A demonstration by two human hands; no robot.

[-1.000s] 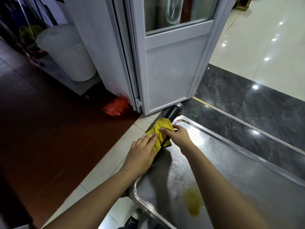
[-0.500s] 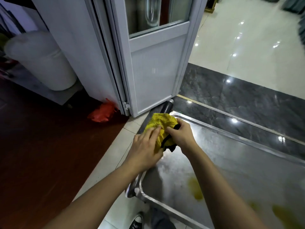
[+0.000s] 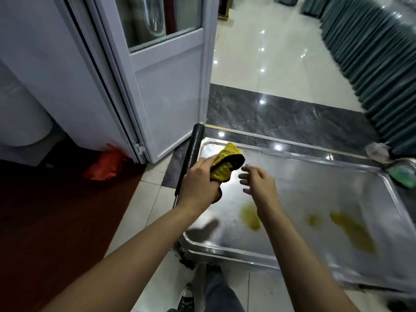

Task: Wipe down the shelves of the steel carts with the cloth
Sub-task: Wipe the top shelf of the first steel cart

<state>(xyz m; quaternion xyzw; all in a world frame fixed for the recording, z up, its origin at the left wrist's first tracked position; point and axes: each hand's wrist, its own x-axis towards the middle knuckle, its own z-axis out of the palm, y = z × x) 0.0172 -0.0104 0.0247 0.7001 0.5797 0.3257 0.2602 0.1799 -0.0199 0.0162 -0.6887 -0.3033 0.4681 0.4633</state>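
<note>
The left hand (image 3: 199,184) is above the left end of the steel cart shelf (image 3: 304,176), with the back of the hand to the camera and the forearm coming from the lower left. Its fingers are curled around the yellow cloth (image 3: 226,164), which is bunched and sticks out past the knuckles toward the far rim of the shelf. The cloth has a dark edge and a rough, woven look. The right hand (image 3: 258,183) is just beside the cloth but apart from it; its fingers are spread and loosely bent, and it holds nothing. It is a little blurred.

The shelf is a shallow metal tray with a raised rim and rounded corners, shiny and reflecting. On it, nearer to the person than the hands, lie yellowish smears (image 3: 251,216). A black textured handle bar (image 3: 191,156) runs along the left end of the shelf. Left of the shelf stands a white door (image 3: 168,91) with a glass panel, and a red bag (image 3: 102,164) lies on the floor at its foot.
</note>
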